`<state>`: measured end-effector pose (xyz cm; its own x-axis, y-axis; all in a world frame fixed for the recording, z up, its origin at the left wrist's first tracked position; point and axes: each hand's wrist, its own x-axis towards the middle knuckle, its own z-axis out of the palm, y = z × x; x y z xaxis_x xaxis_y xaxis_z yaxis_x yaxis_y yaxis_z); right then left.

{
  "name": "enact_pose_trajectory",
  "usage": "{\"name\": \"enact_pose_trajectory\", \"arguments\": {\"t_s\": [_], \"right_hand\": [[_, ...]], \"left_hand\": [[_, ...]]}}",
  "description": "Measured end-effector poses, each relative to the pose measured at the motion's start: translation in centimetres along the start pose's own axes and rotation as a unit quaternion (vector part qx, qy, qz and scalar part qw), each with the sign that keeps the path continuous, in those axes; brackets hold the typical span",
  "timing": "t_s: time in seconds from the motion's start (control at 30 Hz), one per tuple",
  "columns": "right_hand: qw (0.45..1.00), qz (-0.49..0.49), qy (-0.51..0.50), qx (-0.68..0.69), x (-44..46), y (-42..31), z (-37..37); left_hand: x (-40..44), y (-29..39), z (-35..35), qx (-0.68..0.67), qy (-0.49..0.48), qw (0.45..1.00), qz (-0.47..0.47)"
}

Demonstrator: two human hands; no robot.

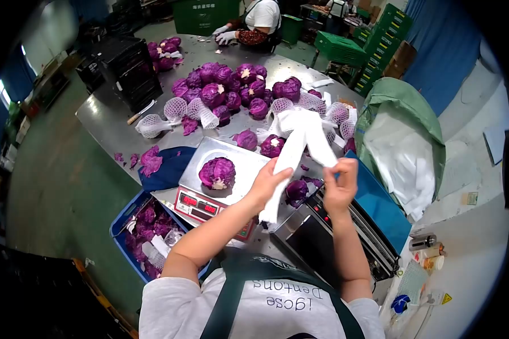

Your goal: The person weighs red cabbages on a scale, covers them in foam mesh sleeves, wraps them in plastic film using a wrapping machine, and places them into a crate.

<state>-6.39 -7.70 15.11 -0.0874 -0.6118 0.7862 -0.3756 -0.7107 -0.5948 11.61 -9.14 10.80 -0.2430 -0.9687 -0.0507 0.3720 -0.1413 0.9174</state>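
My left hand (270,183) is closed around one hanging length of a flattened white foam sleeve (293,151). The fingers of my right hand (341,182) pinch the tip of another length, to the right. Both lengths meet over the pile beyond my hands. To the left of my left hand, a purple cabbage (217,173) rests on the steel plate of a weighing scale (240,161) with a lit red display. Below my right hand stands a sealing machine (316,234); a loose cabbage (296,192) lies by its far end.
Many purple cabbages (213,95) are heaped on the steel table (113,116), some in white net sleeves (151,125). A knife (140,113) lies near black crates (124,73). A blue bin (124,226) holds trimmed leaves. A green sack (404,107) stands right; a co-worker (260,22) is opposite.
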Motion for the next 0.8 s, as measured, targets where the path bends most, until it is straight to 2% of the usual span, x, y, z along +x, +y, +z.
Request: {"name": "enact_pose_trajectory", "arguments": {"t_s": [0.07,0.1,0.17,0.2,0.23,0.27,0.3,0.33,0.37,0.43,0.5,0.57,0.63,0.7,0.73,0.8], "right_hand": [[0.997,0.046,0.052,0.039,0.9,0.0,-2.4],[0.992,0.078,0.07,0.072,1.6,-0.1,-3.6],[0.982,0.11,0.088,0.125,2.4,0.3,-5.4],[0.972,0.14,0.089,0.166,2.4,0.5,-6.0],[0.959,0.17,0.091,0.206,2.3,0.5,-6.3],[0.959,0.18,0.101,0.194,1.8,0.9,-6.4],[0.959,0.188,0.11,0.184,1.5,1.3,-6.3],[0.962,0.187,0.099,0.17,1.0,1.6,-6.0],[0.961,0.208,0.084,0.16,0.8,2.1,-5.4],[0.958,0.259,0.034,0.116,0.8,3.5,-3.8],[0.954,0.285,-0.074,0.052,1.3,7.4,-2.3],[0.939,0.296,-0.175,-0.019,1.2,11.8,0.1],[0.895,0.333,-0.292,-0.062,-0.2,17.0,2.7],[0.851,0.314,-0.384,-0.174,-1.3,19.9,5.8],[0.859,0.233,-0.395,-0.226,-2.3,21.5,7.0],[0.825,0.188,-0.428,-0.319,-3.1,23.2,9.4]], "left_hand": [[2.9,-0.7,-1.2,0.014,0.039,0.997,-0.073],[4.9,-1.0,-1.9,-0.011,0.037,0.998,-0.058],[10.7,-2.4,-4.1,0.053,0.024,0.998,-0.038],[13.8,-3.4,-5.5,0.144,0.04,0.989,0.019],[16.1,-4.7,-6.8,0.247,0.125,0.961,-0.003],[15.9,-4.5,-6.2,0.41,0.188,0.892,0.035],[15.8,-4.3,-5.7,0.557,0.248,0.789,0.073],[15.5,-4.2,-5.5,0.548,0.198,0.801,0.136],[16.1,-6.0,-5.2,0.569,0.209,0.759,0.237],[14.2,-6.9,-3.8,0.575,0.096,0.778,0.233],[9.8,-7.2,-2.0,0.478,-0.047,0.859,0.178],[4.5,-7.2,-1.3,0.404,-0.202,0.875,0.173],[-0.3,-7.7,-2.4,0.361,-0.269,0.875,0.177],[-5.0,-6.9,-3.8,0.332,-0.239,0.912,0.035],[-7.0,-7.6,-5.0,0.33,-0.212,0.92,-0.002],[-10.4,-7.3,-6.9,0.326,-0.156,0.93,-0.072]]}}
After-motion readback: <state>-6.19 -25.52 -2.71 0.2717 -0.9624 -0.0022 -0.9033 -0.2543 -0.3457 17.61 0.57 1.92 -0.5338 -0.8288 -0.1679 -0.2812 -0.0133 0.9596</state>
